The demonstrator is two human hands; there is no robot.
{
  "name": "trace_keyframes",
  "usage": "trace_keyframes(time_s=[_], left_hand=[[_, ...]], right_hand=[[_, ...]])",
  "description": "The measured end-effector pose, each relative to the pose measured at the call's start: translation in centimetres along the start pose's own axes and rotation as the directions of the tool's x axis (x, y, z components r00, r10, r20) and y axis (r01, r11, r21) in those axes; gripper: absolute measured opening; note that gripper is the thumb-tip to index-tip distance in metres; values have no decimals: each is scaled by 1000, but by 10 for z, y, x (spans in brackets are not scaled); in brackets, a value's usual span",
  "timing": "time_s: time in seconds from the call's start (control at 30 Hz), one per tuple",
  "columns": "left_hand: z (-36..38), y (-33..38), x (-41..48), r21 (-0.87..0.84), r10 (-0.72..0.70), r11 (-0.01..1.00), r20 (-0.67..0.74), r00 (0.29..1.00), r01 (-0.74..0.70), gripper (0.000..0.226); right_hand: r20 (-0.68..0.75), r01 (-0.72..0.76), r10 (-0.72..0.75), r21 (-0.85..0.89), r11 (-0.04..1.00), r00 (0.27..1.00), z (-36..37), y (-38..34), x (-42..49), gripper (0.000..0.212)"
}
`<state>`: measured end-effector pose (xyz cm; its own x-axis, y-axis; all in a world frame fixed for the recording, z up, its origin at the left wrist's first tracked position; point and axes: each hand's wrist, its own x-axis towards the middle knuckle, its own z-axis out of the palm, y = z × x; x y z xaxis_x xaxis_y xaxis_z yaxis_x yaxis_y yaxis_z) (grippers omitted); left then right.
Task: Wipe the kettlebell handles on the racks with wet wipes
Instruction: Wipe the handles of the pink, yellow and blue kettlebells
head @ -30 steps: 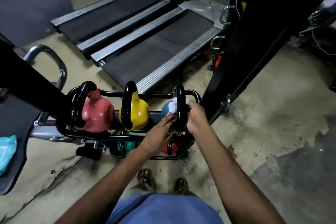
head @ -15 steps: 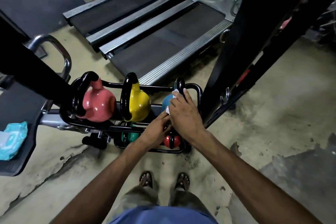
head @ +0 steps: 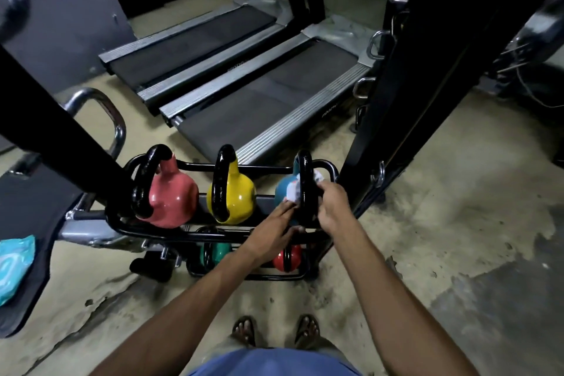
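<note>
Since half a second ago, the right hand [head: 332,207] has slid off the top of the glossy black kettlebell handle [head: 305,186] to its right side, pinching the crumpled white wet wipe [head: 317,175] against it. At 9 o'clock of that handle the left hand [head: 274,230] pinches the wipe's other end with narrowed fingertips over the round blue kettlebell [head: 283,189], at 3 o'clock on the black tubular steel rack [head: 158,230]. Faint lettering on the grey treadmill's side rail [head: 308,119] is unreadable.

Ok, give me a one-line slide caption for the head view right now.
Both hands work a white wet wipe around the blue kettlebell's black handle on the rack's top tier.
</note>
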<state>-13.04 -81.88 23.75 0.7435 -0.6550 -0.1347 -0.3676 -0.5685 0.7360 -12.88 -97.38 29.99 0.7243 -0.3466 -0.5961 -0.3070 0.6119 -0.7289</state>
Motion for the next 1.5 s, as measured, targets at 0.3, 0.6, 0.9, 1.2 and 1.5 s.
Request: trace_keyframes(time_s=[0.3, 0.6, 0.9, 1.2, 1.5], left_hand=[[-5, -5, 2, 80, 40, 996, 24, 999, -42, 63], [-6, -16, 4, -1, 88, 996, 54, 995, -88, 68], [-5, -19, 2, -27, 92, 995, 39, 995, -91, 67], [-10, -21, 2, -36, 108, 994, 93, 990, -106, 71], [-11, -21, 2, 20, 134, 990, 91, 987, -136, 68]], right_hand=[[31, -34, 34, 1, 999, 999, -1, 5, 8, 29], [199, 696, -808, -643, 319, 554, -29, 50, -50, 11], [896, 455, -328, -437, -776, 301, -17, 27, -8, 19], [-162, 470, -696, -629, 619, 699, -11, 57, -55, 11], [-33, 235, -249, -228, 945, 968, -19, 32, -25, 21]])
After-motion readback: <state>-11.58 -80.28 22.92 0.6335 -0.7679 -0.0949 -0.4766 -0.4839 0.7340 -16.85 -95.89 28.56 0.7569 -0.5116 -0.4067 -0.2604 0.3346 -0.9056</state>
